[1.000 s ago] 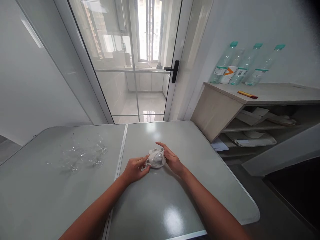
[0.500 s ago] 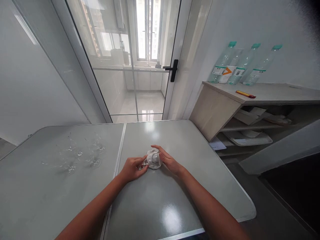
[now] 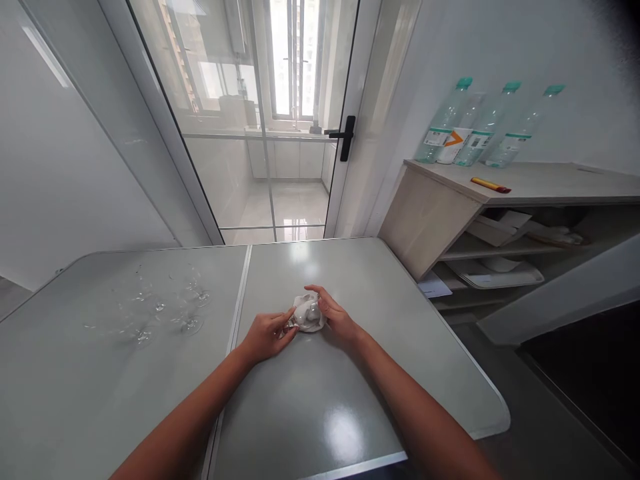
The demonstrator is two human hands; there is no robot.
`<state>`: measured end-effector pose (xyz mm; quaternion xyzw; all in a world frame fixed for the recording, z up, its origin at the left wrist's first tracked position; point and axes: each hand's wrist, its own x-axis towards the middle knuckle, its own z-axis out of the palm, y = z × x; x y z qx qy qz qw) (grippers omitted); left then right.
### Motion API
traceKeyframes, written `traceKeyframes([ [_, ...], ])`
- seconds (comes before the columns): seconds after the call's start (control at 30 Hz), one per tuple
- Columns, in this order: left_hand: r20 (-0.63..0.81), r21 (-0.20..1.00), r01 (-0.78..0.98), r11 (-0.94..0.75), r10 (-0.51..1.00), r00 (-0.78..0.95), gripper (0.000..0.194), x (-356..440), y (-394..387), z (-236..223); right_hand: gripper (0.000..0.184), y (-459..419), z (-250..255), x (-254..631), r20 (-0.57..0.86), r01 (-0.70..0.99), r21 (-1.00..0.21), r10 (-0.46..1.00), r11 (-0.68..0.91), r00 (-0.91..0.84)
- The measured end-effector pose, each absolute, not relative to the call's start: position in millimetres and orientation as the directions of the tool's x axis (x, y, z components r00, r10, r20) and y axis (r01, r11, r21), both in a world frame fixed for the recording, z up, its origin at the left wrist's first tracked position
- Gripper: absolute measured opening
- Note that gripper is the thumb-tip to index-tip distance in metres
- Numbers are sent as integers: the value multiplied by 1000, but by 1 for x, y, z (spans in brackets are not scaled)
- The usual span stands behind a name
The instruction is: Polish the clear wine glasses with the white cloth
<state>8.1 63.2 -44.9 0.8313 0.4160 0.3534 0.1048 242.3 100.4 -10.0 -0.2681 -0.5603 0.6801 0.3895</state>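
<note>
A small clear glass point(image 3: 313, 311) lies on the table, partly wrapped in a crumpled white cloth point(image 3: 302, 304). My left hand point(image 3: 270, 333) grips the glass's left end between thumb and fingers, covering most of that end. At the right side my right hand point(image 3: 338, 316) presses the cloth around the glass, its thumb on the near side and one finger stretched out past the top. Several clear stemmed glasses point(image 3: 190, 324) stand in a group to the left, their outlines faint against the grey surface.
The grey table point(image 3: 280, 413) has a pale seam strip point(image 3: 241, 287) left of my hands. A wooden shelf unit point(image 3: 440, 207) beside the right edge bears several plastic bottles point(image 3: 479, 140) and a yellow-red stick-shaped packet point(image 3: 490, 185). A glass door point(image 3: 300, 213) stands beyond.
My right hand has turned slightly, and the cloth has shifted up and folded more over the glass. The left hand stays almost in place.
</note>
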Motion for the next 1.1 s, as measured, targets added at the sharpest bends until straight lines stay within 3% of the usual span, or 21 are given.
traceKeyframes([
  [0.13,466,565,542,-622,783,412,42,8,60,-43,56,99,0,249,88,-174,-984,779,-28,-621],
  [0.3,464,569,556,-606,795,391,41,7,61,-44,49,105,-3,253,139,-83,-990,828,112,-543],
  [0.43,495,550,594,-587,802,334,40,6,64,-47,48,107,-10,248,86,-156,-988,898,19,-432],
  [0.6,481,601,545,-585,809,338,39,5,65,-47,54,101,-1,249,70,-217,-973,803,-76,-592],
  [0.73,447,683,476,-554,832,327,36,5,63,-42,45,105,7,262,169,-43,-980,702,194,-692],
  [0.83,393,745,443,-499,865,312,35,4,63,-39,36,112,6,273,263,124,-863,645,490,-718],
  [0.93,339,803,421,-421,905,259,35,3,65,-39,35,113,4,275,342,211,-731,616,648,-709],
  [1.0,332,810,431,-397,917,220,34,4,66,-39,35,110,3,271,344,230,-760,677,607,-650],
  [1.1,386,759,467,-453,891,238,33,4,67,-43,36,107,3,262,210,100,-942,794,320,-570],
])
